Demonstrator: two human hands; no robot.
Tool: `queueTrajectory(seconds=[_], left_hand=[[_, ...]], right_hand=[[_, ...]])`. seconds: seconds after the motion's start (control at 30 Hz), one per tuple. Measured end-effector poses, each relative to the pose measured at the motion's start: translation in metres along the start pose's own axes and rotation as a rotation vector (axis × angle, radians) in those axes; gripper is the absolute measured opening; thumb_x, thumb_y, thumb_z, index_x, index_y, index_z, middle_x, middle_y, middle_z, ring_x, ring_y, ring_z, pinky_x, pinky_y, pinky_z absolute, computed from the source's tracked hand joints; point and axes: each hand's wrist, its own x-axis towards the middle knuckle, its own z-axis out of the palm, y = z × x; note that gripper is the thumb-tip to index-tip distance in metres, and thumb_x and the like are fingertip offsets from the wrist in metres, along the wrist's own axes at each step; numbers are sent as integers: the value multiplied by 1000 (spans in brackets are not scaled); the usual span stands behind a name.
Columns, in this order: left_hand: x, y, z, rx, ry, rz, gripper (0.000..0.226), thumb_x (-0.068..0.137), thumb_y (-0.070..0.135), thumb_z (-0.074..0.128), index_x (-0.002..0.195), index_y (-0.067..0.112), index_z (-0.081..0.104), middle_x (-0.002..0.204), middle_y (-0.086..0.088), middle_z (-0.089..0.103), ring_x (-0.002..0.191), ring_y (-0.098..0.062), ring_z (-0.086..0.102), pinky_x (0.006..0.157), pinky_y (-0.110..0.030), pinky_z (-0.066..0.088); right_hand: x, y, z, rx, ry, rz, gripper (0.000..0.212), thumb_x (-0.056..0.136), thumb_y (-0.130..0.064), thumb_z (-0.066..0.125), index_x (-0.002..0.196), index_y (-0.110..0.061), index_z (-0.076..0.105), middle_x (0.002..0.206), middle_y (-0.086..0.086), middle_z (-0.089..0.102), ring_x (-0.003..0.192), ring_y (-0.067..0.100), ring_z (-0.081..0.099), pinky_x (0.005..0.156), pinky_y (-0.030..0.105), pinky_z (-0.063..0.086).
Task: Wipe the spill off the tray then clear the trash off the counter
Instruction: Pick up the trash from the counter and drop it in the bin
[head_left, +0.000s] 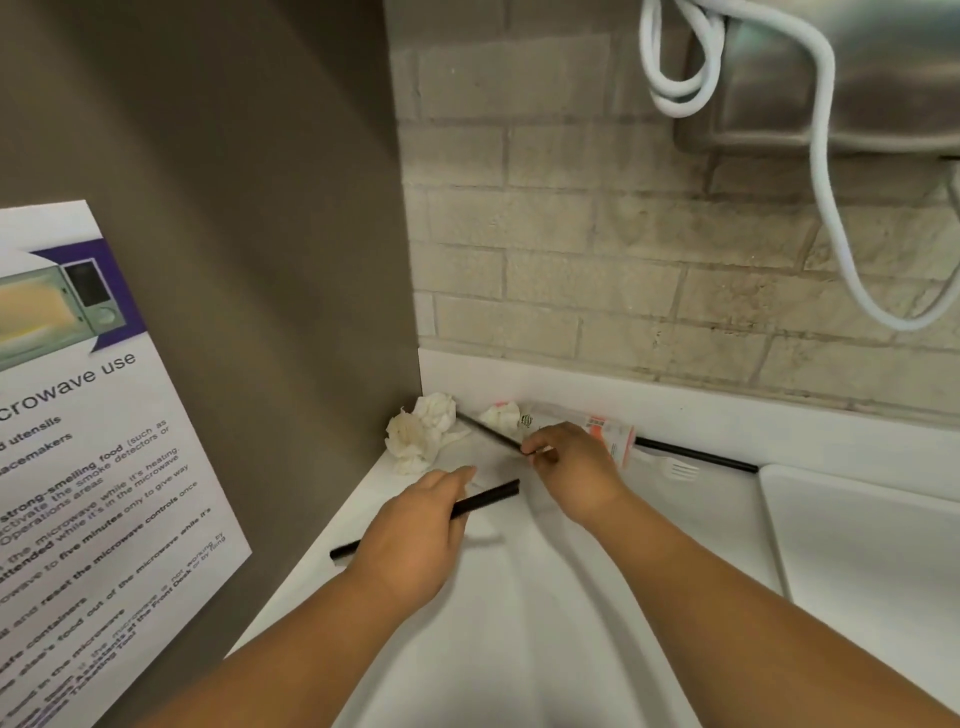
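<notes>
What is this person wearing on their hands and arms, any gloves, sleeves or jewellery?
Nothing that shows. The left hand and right hand are bare: no gloves, rings or watch visible. Both forearms are uncovered down to the picture's lower edge, with no sleeve in view.

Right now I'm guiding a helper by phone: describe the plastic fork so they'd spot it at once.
Follow the white counter to the brick wall. Just right of the right hand, beside a black straw, lies the fork. Only it has tines, pointing toward the tray.

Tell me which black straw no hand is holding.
The straw lying along the backsplash beside the fork; left hand and right hand hold the others.
</notes>
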Motion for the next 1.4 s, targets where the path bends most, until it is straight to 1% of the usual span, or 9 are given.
queueTrajectory(seconds=[0.17,0.33,0.53,0.63,0.77,0.93,1.1,1.3,1.4], left_hand=[[12,1,11,55,13,154,67,90,8,48,149,25,21,155,11,19,144,-9,15,117,-22,14],[22,19,28,103,-83,264,76,89,8,46,150,34,8,158,16,3,146,-6,-5,120,-36,8],[27,34,43,43,-63,361,39,85,7,51,117,29,53,131,11,50,142,-11,22,116,-38,19],[26,34,42,-2,-19,358,33,86,9,54,111,30,56,119,13,53,127,-9,38,110,-31,28],[26,36,31,-136,30,339,34,85,5,53,110,27,58,113,14,54,108,-9,48,97,-25,39],[37,45,5,-398,186,112,19,95,20,49,111,28,57,110,12,59,102,-3,56,87,-18,44],[36,49,-19,-583,285,33,14,97,23,47,97,33,57,97,16,63,93,8,56,76,-2,38],[26,42,-28,-750,292,-90,16,96,21,48,98,32,60,94,6,68,96,0,61,80,-15,44],[20,36,-27,-851,284,-156,17,97,21,47,103,28,61,94,4,69,100,-11,64,82,-33,52]], right_hand=[[-36,13,-14,332,120,-25,32,79,4,58,71,-27,66,90,-5,60,88,17,60,84,25,49],[-72,20,-32,594,-10,15,31,79,10,57,69,-17,68,82,-2,62,71,16,61,81,34,52],[-77,32,-54,781,-237,53,23,83,14,51,81,-3,65,73,4,63,70,15,60,72,24,52],[-62,52,-60,539,-149,98,23,85,4,52,83,-11,68,82,-1,66,81,14,62,78,27,52],[-23,91,-67,-141,89,113,23,91,-13,52,106,-21,68,120,0,59,113,18,53,99,28,38],[16,127,-67,-587,-46,103,46,96,-30,45,139,-15,39,146,4,36,136,24,29,108,39,34],[31,126,-62,-704,-168,180,46,97,-37,40,141,-24,34,141,0,42,127,24,40,100,42,37],[29,110,-42,-656,-144,137,40,93,-33,46,130,-19,45,122,4,51,113,25,49,89,38,45],[25,101,-39,-544,-137,196,31,91,-21,48,120,-12,53,115,8,58,106,27,57,83,32,46]])
